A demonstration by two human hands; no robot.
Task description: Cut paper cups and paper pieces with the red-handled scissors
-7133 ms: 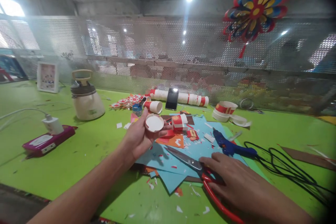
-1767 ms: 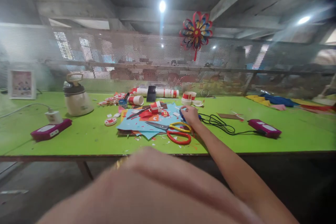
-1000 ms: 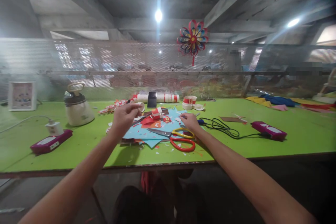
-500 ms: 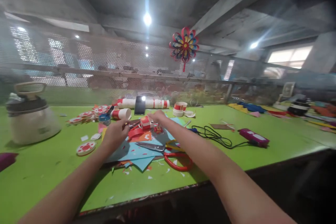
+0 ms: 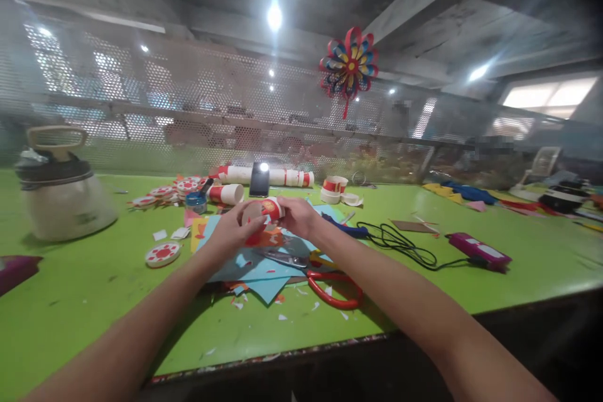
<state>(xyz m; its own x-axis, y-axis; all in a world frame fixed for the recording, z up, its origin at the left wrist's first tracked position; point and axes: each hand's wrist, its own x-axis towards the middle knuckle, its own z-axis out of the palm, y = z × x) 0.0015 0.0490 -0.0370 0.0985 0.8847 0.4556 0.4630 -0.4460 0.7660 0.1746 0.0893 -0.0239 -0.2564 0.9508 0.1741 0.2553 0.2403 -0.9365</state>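
A small red and white paper cup piece [image 5: 272,208] is held between both hands above the blue paper sheets [image 5: 254,267]. My left hand [image 5: 234,225] curls round its left side, and my right hand [image 5: 298,216] pinches its right side. Orange paper scraps [image 5: 271,237] lie beneath them. Large scissors with red and yellow handles [image 5: 334,289] rest on the blue paper, blades pointing left. Left of the paper lies a white disc with red spots [image 5: 162,254].
Behind the hands are a row of stacked cups [image 5: 235,174], a phone [image 5: 259,179], a blue jar [image 5: 195,202] and cut cup rings [image 5: 333,188]. A spray bottle [image 5: 68,201] stands left; a purple device [image 5: 479,251] with black cable lies right.
My hands have come together, and the red and white cup piece is now raised between them. The whole view has shifted slightly.
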